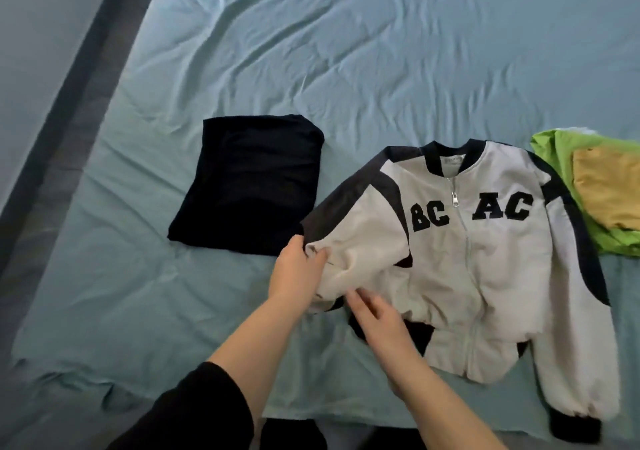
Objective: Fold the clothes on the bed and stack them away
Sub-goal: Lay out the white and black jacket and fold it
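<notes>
- Head view: the jacket point(485, 269), pale with dark shoulder panels and dark ribbed collar and cuffs, lies front up and zipped on the bed point(346, 51), toward its near right part.
- The left hand point(298, 276) grasps a bunch of the nearer sleeve point(363, 241), its fingers point(317, 255) pinched on the fabric at the sleeve's outer fold.
- The right hand point(381, 321) lies just beside it, fingers point(360, 299) stretched out and released, touching the cloth low on that sleeve. It is a little blurred.
- Handling, as a judgement: the shell looks light, soft and somewhat puffy, so it will spring open unless pressed flat. The fabric may slide on itself.
- The ribbed cuffs and hem and the shoulder seams look like the firmest places to hold. The zip point(467, 259) gives a straight line to fold about.
- The far sleeve point(581, 363) lies out straight down the right side, not yet folded in.
- A folded black garment point(249, 186) lies to the left, near the jacket. A green garment point(550, 151) with a yellow one point(613, 193) on top sits at the right edge.
- No basket, box or drawer shows.
</notes>
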Available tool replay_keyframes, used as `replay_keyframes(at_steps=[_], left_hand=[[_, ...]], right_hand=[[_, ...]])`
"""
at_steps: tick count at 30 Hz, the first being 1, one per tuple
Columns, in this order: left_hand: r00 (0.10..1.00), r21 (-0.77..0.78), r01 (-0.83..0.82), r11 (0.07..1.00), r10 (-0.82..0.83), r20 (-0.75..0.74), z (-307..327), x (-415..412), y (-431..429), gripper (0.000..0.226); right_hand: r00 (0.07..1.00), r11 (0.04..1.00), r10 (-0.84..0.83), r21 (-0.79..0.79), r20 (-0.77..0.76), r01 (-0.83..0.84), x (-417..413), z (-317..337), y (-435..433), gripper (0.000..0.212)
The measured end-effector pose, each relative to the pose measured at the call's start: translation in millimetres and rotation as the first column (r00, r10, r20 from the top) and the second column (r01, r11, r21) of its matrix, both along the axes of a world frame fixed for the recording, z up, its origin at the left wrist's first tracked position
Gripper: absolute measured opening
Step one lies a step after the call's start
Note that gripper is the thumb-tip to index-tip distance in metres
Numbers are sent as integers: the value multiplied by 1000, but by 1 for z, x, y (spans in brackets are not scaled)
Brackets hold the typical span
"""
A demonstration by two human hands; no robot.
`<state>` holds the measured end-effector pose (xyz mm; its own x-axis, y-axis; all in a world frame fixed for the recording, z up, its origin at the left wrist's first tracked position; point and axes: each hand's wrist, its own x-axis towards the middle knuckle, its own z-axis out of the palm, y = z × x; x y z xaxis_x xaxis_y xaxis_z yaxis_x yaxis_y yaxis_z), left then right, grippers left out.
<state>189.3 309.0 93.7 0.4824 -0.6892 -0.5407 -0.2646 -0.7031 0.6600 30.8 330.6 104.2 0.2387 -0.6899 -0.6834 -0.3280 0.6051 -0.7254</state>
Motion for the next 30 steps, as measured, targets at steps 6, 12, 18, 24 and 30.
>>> replay_keyframes(at_steps=[6, 12, 18, 24, 30], left_hand=[[988, -92, -72, 993, 59, -142, 48, 33, 62, 20], [655, 376, -448, 811, 584, -480, 65, 71, 95, 93], [344, 327, -599, 731, 603, -720, 54, 84, 102, 27], [598, 15, -657, 754, 533, -599, 62, 156, 112, 12], [871, -154, -458, 876, 407, -274, 56, 229, 121, 24]], right_hand=[[741, 702, -623, 596, 249, 390, 83, 26, 12, 35], [629, 616, -714, 703, 309, 354, 81, 47, 16, 34], [711, 622, -658, 712, 248, 327, 75, 42, 13, 30], [881, 733, -452, 621, 139, 278, 81, 23, 15, 13], [996, 953, 68, 298, -53, -49, 112, 7, 12, 22]])
